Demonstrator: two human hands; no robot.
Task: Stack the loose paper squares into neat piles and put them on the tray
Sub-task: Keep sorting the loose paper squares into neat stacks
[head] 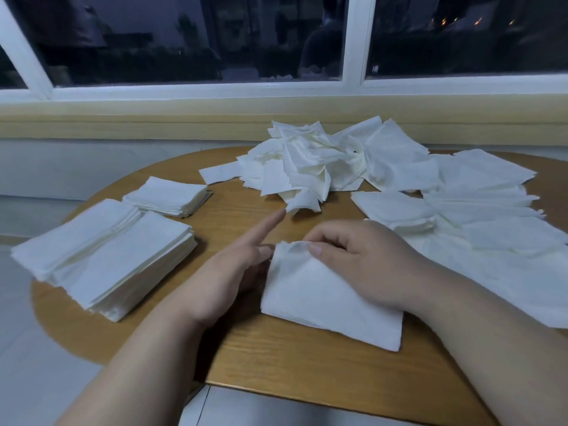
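Note:
A small stack of white paper squares (332,305) lies on the round wooden table (276,358) in front of me. My right hand (365,262) rests on its top right part, thumb and curled fingers pinching the upper edge. My left hand (233,265) is at the stack's left edge, index finger stretched out toward the far heap; its other fingers are partly hidden behind the paper. A crumpled heap of loose squares (310,167) lies at the table's far side. More loose squares (479,216) spread over the right. No tray shows.
Neat piles stand at the left: two large ones side by side (104,259) and a smaller one (167,195) behind them. A window sill (153,124) and dark window run along the far side. The table's near edge is close to me.

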